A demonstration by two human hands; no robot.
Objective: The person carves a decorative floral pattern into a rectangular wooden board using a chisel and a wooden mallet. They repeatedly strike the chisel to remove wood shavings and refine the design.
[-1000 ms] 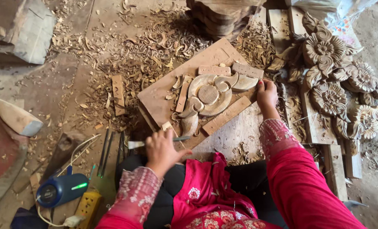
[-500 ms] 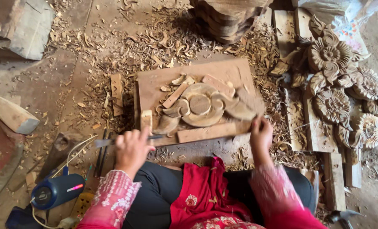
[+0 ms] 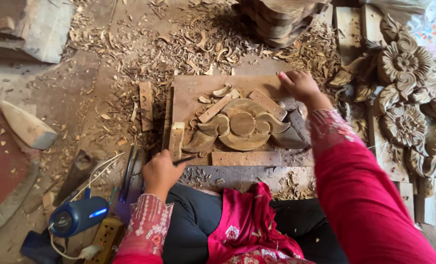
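A flat wooden board (image 3: 193, 93) lies in front of my knees, with a half-carved curved ornament (image 3: 242, 128) held by small wood blocks on it. My left hand (image 3: 160, 172) is closed around a thin dark carving tool (image 3: 183, 160) whose tip points toward the board's near left corner. My right hand (image 3: 300, 86) reaches over the board's far right edge, fingers resting on the wood there. My red sleeves and red cloth over dark trousers fill the bottom of the view.
Wood shavings (image 3: 178, 44) cover the floor beyond the board. Finished carved flower panels (image 3: 403, 98) lie at the right. Several chisels (image 3: 129, 171), a blue cylindrical speaker (image 3: 78, 216) and a yellow power strip (image 3: 105, 234) sit at the lower left. A wedge-shaped wood piece (image 3: 27, 128) lies left.
The board has been turned to lie square in front of me. My right hand moved from the near right side to the far right edge. My left hand stayed on the tool.
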